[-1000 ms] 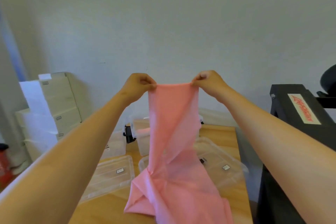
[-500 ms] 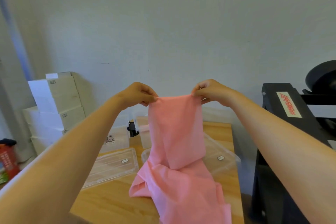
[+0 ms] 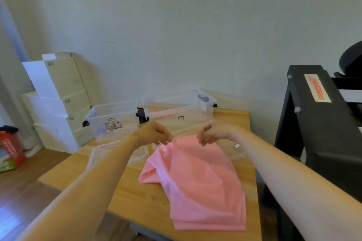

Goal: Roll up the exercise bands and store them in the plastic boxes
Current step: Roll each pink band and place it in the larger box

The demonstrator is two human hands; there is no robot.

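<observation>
The pink band [image 3: 197,178] lies in loose folds on the wooden table [image 3: 94,174], its near end stacked in layers by the near edge and its far end running up toward the hands. A fold bulges out on its left side.

Both forearms reach out over the table. The left hand [image 3: 154,133] is at the band's far left corner with its fingers curled downward; the right hand [image 3: 212,133] is at the far right corner, fingers also bent down to the cloth's edge. The blur keeps me from telling whether either hand pinches the band or only hovers at it.

Under and beside the hands lie two clear lids, one on the left [image 3: 100,152] and one on the right [image 3: 235,148]. Beyond them stand two clear boxes side by side: the left box [image 3: 113,119] and the right box [image 3: 182,115], which has a pink roll [image 3: 163,115] inside.

Pale cartons [image 3: 58,100] are stacked against the wall far left; a black stand [image 3: 317,123] stands just right of the table.
</observation>
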